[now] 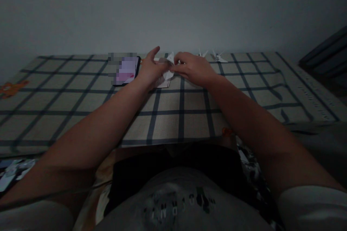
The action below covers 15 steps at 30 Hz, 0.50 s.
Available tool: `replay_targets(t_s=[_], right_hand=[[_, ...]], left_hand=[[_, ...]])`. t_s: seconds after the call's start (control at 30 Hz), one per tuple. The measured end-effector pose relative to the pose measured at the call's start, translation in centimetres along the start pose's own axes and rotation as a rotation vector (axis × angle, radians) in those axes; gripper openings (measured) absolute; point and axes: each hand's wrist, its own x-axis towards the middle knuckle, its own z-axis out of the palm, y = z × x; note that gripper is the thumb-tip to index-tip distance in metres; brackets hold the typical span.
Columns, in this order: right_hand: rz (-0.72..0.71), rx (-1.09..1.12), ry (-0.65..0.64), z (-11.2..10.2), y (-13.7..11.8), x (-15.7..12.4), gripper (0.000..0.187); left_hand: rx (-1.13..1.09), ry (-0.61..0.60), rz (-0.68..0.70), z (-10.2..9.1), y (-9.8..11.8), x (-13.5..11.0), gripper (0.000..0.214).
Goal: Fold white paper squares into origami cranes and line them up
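Note:
My left hand and my right hand meet near the far side of the cloth-covered table. Between their fingertips they pinch a folded piece of white paper, partly hidden by the fingers. The left thumb is raised; its other fingers bend onto the paper. My right fingers curl in from the other side. Beneath the left hand lies what looks like a small pile of white paper. Just past my right hand stand a white folded paper crane and another folded paper figure, half covered by the hand.
A phone with a lit screen lies left of my left hand. An orange item is at the far left of the checked tablecloth. A plain wall rises behind the table. A dark slatted object stands at the right.

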Motion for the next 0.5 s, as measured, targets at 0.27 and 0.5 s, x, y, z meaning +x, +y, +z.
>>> replay_targets(t_s=[0.27,0.5], right_hand=[[-0.067,0.409,0.124,3.3,3.6,0.6,0.059],[0.066,0.698,0.024,4.7,5.4,0.7,0.079]], left_hand=[[-0.029,0.025,-0.084,0.9,1.1,-0.7,0.085],[-0.099,-0.002,-0.149,1.0,1.4,-1.0,0.072]])
